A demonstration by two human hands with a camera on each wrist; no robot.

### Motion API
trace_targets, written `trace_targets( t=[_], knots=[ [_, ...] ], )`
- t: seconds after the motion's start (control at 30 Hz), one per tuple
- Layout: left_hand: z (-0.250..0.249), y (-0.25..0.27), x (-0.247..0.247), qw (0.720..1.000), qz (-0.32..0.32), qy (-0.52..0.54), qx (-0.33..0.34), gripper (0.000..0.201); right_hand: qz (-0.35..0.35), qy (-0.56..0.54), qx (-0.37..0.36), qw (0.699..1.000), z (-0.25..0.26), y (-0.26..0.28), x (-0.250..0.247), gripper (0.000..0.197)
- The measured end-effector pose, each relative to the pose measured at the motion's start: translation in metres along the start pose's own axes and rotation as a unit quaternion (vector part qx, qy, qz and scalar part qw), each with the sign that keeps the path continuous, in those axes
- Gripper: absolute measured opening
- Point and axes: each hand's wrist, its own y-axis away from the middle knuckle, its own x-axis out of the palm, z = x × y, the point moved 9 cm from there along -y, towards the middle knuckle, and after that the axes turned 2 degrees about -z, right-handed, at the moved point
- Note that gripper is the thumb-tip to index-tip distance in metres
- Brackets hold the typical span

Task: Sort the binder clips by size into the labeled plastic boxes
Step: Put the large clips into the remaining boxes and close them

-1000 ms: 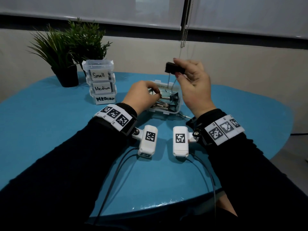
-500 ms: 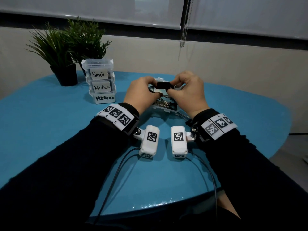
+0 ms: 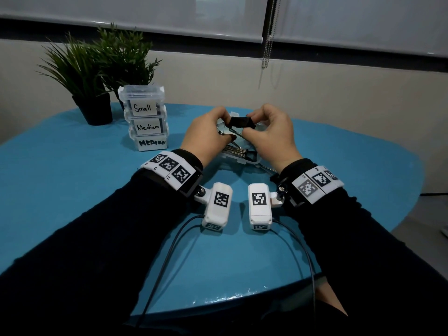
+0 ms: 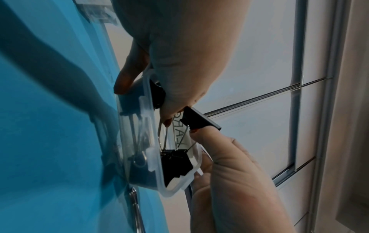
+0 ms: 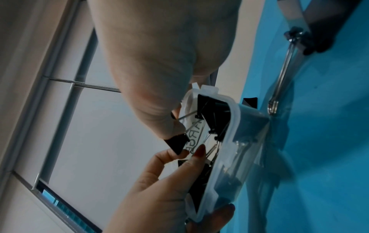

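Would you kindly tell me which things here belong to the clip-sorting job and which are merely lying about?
Part of the job:
- black binder clip, held by the left hand and right hand
- open clear box with more clips
- stack of labeled boxes

Just lying about:
- two potted plants
- blind cord

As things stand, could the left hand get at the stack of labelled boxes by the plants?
Probably not at once: the left hand helps pinch a black binder clip with the right hand. Once it lets go, the way to the stacked boxes looks free across bare table.
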Motion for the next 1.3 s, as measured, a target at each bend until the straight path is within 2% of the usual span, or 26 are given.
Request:
trace_targets(
  t=[0.27, 0.37, 0.5, 0.7, 0.83, 1.03, 1.13, 1.3],
  knots=[
    [0.002, 0.0, 0.004, 1.0, 0.019, -0.011, -0.008, 0.02, 0.005, -0.049, 0.029, 0.998, -0.006, 0.001, 0.002, 0.023],
    [0.004, 0.001, 0.008, 0.999, 0.035, -0.013, -0.02, 0.006, 0.003, -0.047, 0.03, 0.998, -0.005, 0.002, 0.001, 0.02],
    [0.007, 0.0, 0.008, 0.998, 0.036, -0.026, -0.036, 0.015, 0.0, -0.049, 0.017, 0.999, 0.0, 0.003, 0.001, 0.018],
    [0.002, -0.001, 0.003, 0.999, 0.009, -0.032, -0.024, 0.013, -0.007, -0.047, 0.007, 0.999, 0.002, 0.002, -0.001, 0.016],
    [-0.002, 0.0, -0.002, 0.999, -0.009, -0.039, -0.002, 0.041, -0.01, -0.042, 0.008, 0.999, 0.0, 0.002, -0.001, 0.015],
    [0.003, 0.001, -0.002, 0.999, -0.017, 0.029, -0.025, 0.076, -0.005, -0.021, -0.003, 1.0, 0.0, 0.002, 0.002, 0.013],
    [0.004, 0.0, -0.002, 0.999, -0.016, 0.032, -0.024, 0.084, -0.011, -0.008, -0.038, 0.999, 0.009, 0.003, 0.004, 0.013],
    [0.005, -0.002, -0.002, 0.999, -0.015, 0.037, -0.03, 0.086, -0.018, 0.012, -0.066, 0.998, 0.017, 0.003, 0.007, 0.011]
  ],
)
